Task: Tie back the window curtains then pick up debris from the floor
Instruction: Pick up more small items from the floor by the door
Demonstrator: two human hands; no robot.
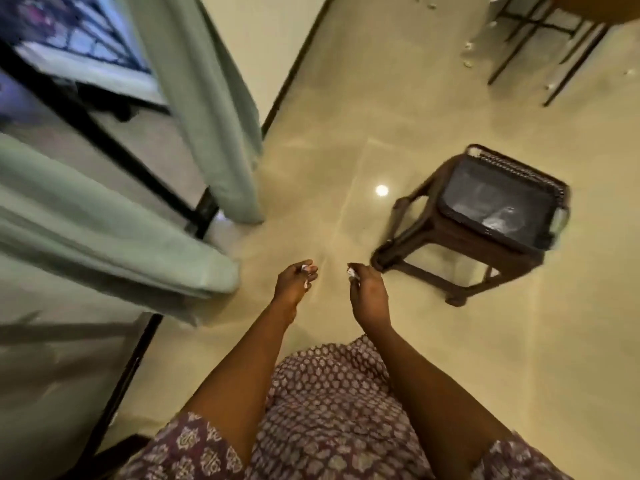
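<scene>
Item: floor debris, small pale scraps.

Held stock: left hand (294, 278), fingers curled around a small white scrap; right hand (367, 292), fingers pinched on another white scrap at its tip.

Location of both hands: low over the floor (346, 150), close together, just left of the brown stool (460, 258) carrying a dark bin (498, 209).

Loose stock: debris (467, 53), scattered far ahead and to the right, near the black frame legs (540, 39); the right hand lies nearer.

Curtains (207, 98): two green panels drawn apart at the window; no tie visible.
</scene>
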